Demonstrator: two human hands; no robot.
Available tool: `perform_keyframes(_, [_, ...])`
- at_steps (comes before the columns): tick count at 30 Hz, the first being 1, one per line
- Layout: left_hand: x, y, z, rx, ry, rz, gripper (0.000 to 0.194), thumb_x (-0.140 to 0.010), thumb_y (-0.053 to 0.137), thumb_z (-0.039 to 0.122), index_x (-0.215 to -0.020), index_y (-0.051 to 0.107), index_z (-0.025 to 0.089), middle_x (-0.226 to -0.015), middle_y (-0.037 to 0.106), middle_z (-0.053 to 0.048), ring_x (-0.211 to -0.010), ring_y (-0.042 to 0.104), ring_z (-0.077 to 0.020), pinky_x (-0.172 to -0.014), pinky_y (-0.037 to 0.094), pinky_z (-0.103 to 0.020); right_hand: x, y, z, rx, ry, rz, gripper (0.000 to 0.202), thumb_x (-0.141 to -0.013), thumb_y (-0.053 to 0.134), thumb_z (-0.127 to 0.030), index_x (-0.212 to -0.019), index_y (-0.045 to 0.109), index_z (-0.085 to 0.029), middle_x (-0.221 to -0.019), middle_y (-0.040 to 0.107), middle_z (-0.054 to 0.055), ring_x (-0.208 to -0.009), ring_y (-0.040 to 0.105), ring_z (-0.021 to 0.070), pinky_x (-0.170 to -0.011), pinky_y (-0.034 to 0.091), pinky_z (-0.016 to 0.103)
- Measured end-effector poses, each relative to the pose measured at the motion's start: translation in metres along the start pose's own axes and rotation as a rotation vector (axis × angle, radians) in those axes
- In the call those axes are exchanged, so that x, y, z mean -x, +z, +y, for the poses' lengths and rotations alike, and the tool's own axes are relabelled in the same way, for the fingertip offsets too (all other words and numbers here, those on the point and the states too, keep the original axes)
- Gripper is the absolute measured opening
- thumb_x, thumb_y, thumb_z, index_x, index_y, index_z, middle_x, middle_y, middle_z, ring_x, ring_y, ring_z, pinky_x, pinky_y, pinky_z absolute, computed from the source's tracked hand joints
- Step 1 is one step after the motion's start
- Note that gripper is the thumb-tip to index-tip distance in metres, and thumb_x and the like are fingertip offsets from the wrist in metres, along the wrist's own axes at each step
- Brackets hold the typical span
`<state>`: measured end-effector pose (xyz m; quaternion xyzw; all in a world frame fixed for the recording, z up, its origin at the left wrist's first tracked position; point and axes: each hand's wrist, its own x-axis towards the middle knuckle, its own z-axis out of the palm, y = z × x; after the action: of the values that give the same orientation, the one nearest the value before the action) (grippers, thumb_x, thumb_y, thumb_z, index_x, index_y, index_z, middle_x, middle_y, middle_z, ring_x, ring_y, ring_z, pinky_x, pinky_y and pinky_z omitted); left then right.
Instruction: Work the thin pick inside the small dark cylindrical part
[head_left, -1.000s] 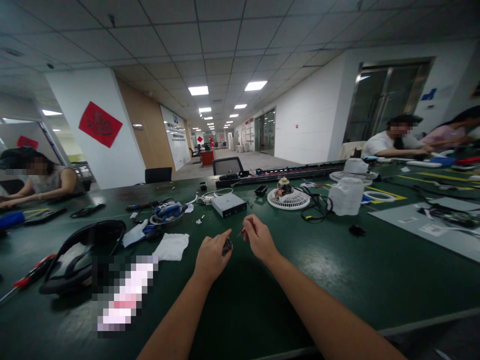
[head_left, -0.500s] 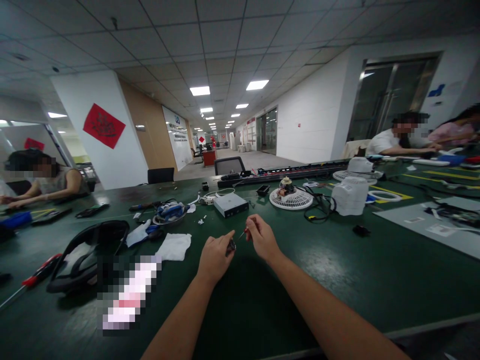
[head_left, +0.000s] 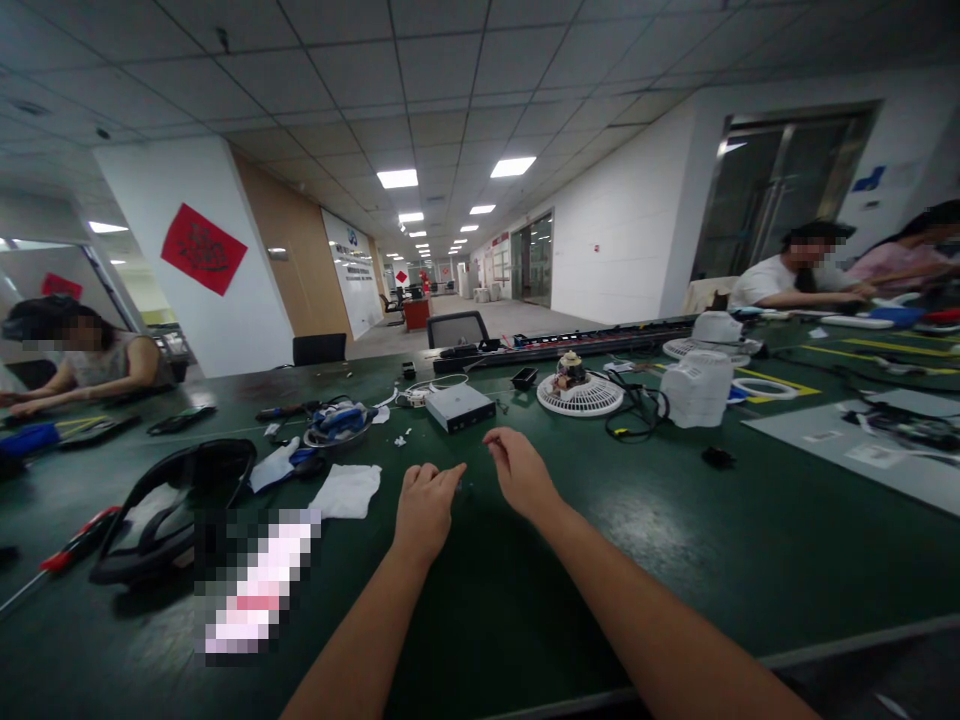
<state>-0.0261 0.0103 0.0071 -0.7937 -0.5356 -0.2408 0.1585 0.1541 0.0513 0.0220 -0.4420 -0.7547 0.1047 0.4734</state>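
My left hand (head_left: 426,512) is closed near the middle of the green table (head_left: 675,590), its index finger pointing right. A faint dark bit shows beside its fingertips, too unclear to name. To its right, my right hand (head_left: 523,478) has its fingers curled together; what they hold is hidden. A small gap separates the two hands. Just beyond them sits a grey box-shaped device (head_left: 459,407) with a dark front edge.
Behind on the right are a round white fan grille (head_left: 580,397) with a motor, and a white housing (head_left: 697,388). To the left lie a white cloth (head_left: 346,491), a black headset (head_left: 176,510) and a red-black screwdriver (head_left: 81,540). People sit at both far sides.
The small dark round part at my left fingertips and the thin red tool in my right hand no longer show clearly. My left hand has turned slightly, and the view has shifted a little.
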Motion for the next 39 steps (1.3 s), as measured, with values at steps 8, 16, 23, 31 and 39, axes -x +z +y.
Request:
perform_keyframes(8, [0.0,0.0,-0.002,0.016,-0.032,0.021,0.056,-0.081,0.047,-0.002,-0.128,0.061,0.024,-0.103,0.074,-0.008,-0.093,0.06,-0.0268,-0.088,0.042,-0.045,0.011,0.008,0.007,0.307,0.098,-0.321,0.028,-0.074,0.075,-0.021,-0.102,0.07,-0.018,-0.104,0.067,0.013,-0.102,0.061,0.0293,-0.088,0.045,0.038])
perform_keyframes(16, [0.0,-0.002,-0.001,0.07,-0.065,0.076,0.046,-0.089,0.053,0.011,-0.134,0.054,0.022,-0.111,0.072,-0.008,-0.097,0.062,-0.0254,-0.089,0.041,-0.043,0.005,0.0,0.015,0.4,0.224,-0.359,0.005,-0.076,0.075,-0.022,-0.08,0.074,-0.02,-0.088,0.073,0.012,-0.088,0.068,0.0296,-0.074,0.048,0.037])
perform_keyframes(23, [-0.002,0.001,-0.001,0.102,-0.072,0.144,0.043,-0.095,0.05,0.018,-0.138,0.048,0.018,-0.12,0.067,-0.011,-0.103,0.064,-0.0254,-0.09,0.044,-0.042,0.004,0.002,0.008,0.321,0.191,-0.273,0.014,-0.084,0.062,-0.016,-0.075,0.072,-0.019,-0.08,0.075,0.012,-0.082,0.07,0.0262,-0.073,0.047,0.033])
perform_keyframes(31, [0.0,0.008,-0.004,0.13,-0.055,0.167,0.043,-0.095,0.055,0.023,-0.136,0.048,0.019,-0.117,0.069,-0.01,-0.099,0.067,-0.0249,-0.087,0.049,-0.038,0.0,0.006,0.0,0.026,0.147,-0.125,0.016,-0.095,0.052,-0.023,-0.093,0.068,-0.018,-0.08,0.074,0.007,-0.074,0.07,0.0203,-0.068,0.049,0.029])
perform_keyframes(39, [0.001,0.005,-0.006,0.153,-0.019,0.133,0.049,-0.088,0.065,0.019,-0.135,0.051,0.022,-0.121,0.069,-0.008,-0.097,0.068,-0.0238,-0.086,0.05,-0.038,-0.004,0.001,-0.003,-0.123,0.065,-0.094,0.01,-0.085,0.071,-0.027,-0.091,0.075,-0.02,-0.082,0.073,0.003,-0.073,0.067,0.018,-0.069,0.05,0.029])
